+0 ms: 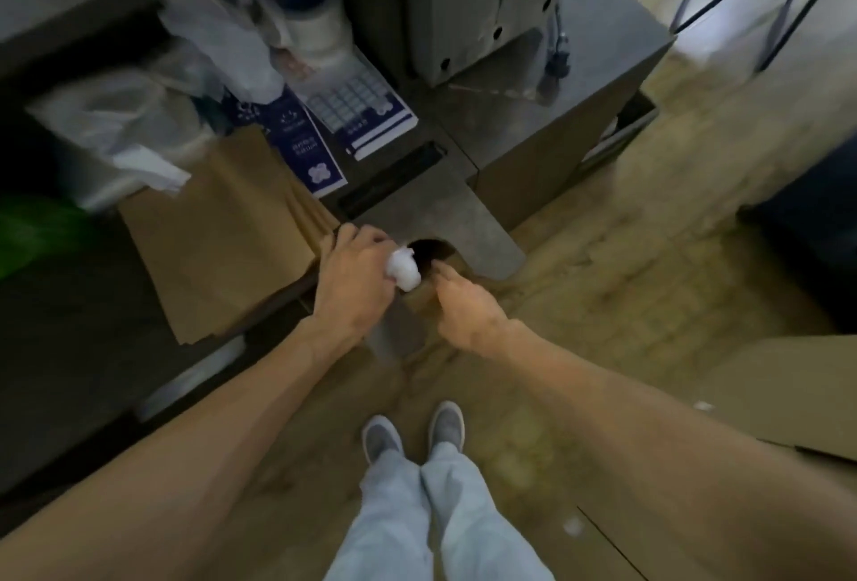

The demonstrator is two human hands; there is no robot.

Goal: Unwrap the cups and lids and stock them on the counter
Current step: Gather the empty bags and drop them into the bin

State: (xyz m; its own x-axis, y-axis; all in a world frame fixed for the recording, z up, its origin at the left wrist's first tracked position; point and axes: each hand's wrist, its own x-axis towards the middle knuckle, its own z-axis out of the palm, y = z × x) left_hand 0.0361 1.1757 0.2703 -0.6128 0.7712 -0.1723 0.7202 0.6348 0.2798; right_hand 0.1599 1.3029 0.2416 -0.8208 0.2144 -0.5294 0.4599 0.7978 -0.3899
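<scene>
Over the round hole (433,251) in the steel tabletop (463,228), you're holding a crumpled white wrapper (404,273) in your left hand (354,283) — grip curled tight around it, the wad poking out toward the opening, which looks like a trash chute. Your right hand (463,309) is hovering just beside it with fingers extended and holding nothing, probably steadying or guiding the drop. Farther back on the tabletop, a sleeve of cups (315,19) is lying among loose plastic wrap (218,38) — stocking looks unfinished.
</scene>
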